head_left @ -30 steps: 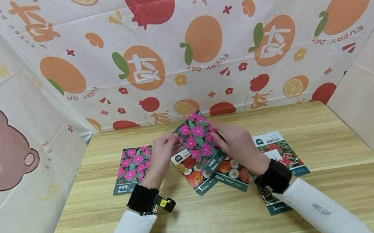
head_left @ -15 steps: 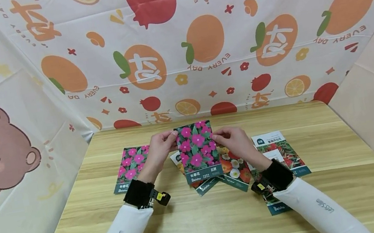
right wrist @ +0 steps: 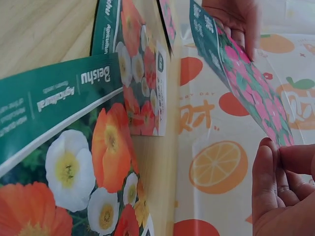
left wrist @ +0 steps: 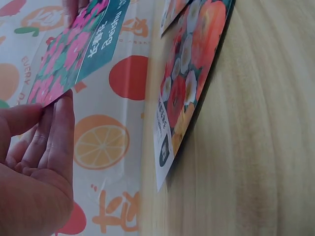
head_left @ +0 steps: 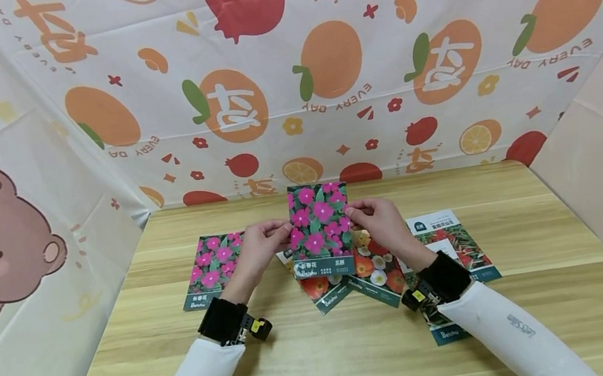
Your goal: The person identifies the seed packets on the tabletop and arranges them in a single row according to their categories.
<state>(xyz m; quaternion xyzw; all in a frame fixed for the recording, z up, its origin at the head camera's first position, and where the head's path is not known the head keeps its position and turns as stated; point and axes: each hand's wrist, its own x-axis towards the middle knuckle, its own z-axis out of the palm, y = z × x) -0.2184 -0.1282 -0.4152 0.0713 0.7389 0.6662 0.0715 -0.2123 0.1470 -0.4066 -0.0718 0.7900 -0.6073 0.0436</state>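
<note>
A seed packet printed with pink flowers [head_left: 320,225] is held up, nearly upright, above the middle of the table. My left hand [head_left: 261,248] pinches its left edge between thumb and fingers, as the left wrist view also shows on the packet [left wrist: 69,54]. At the opposite edge, my right hand [head_left: 383,227] pinches it the same way; the right wrist view shows thumb and fingertips [right wrist: 268,150] on the border. Below it lie two poppy seed packets, the left one [head_left: 319,291] partly hidden by the held packet and the right one [head_left: 375,272] fanned beside it.
On the left, a matching pink-flower packet [head_left: 210,270] lies partly behind my left hand. To the right, a red-flower packet [head_left: 464,247] overlaps another packet [head_left: 448,331], which my right wrist partly covers. A fruit-print cloth [head_left: 285,124] hangs behind the wooden table [head_left: 332,369].
The pink-flower packet was tilted between both hands, then straightened and lowered, and has now risen a little with its picture facing me. Both hands keep hold of its edges.
</note>
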